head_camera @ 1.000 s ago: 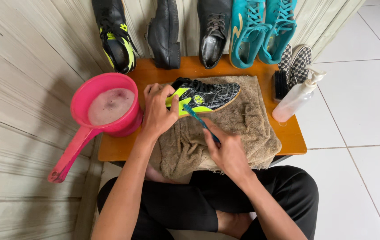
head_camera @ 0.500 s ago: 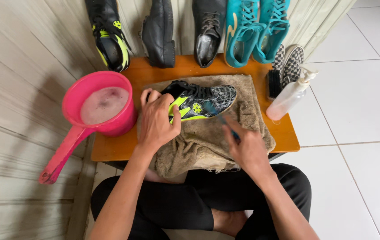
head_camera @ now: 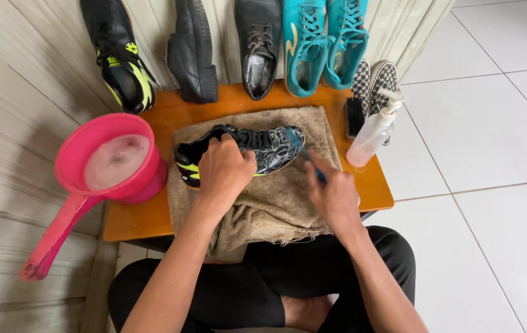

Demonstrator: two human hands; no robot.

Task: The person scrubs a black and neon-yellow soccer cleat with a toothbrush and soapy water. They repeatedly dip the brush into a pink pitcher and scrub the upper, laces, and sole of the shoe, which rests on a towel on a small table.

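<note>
We see a black sports shoe (head_camera: 257,151) with yellow-green trim lying on its side on a brown towel (head_camera: 275,203), which is spread over the middle of a small orange counter (head_camera: 374,185). The shoe's toe points right and its heel left.

Our left hand (head_camera: 223,172) is curled over the middle of the shoe, fingers wrapped around its upper and pressing it down onto the towel. Our right hand (head_camera: 334,194) sits just right of the shoe, fingers closed around the handle of a slim blue brush (head_camera: 303,151); the brush head rests against the shoe's toe. The handle is mostly hidden inside the grip.

On the left edge of the counter stands a pink dipper (head_camera: 112,163) holding cloudy, soapy water, its long handle hanging down toward the near left. On the right side of the counter a clear pump bottle (head_camera: 371,132) stands upright, just beside the towel's edge. Behind it lies a dark scrubbing brush (head_camera: 354,117).

Along the far edge, leaning against the pale wall, is a row of footwear: a matching black and yellow-green shoe (head_camera: 118,61) at far left, two black leather shoes (head_camera: 192,55), a pair of teal sneakers (head_camera: 322,43), and a checkered slip-on pair (head_camera: 374,80) at the right end.

Our legs in black trousers (head_camera: 257,290) are folded under the near edge of the counter, on white floor tiles (head_camera: 491,185).
</note>
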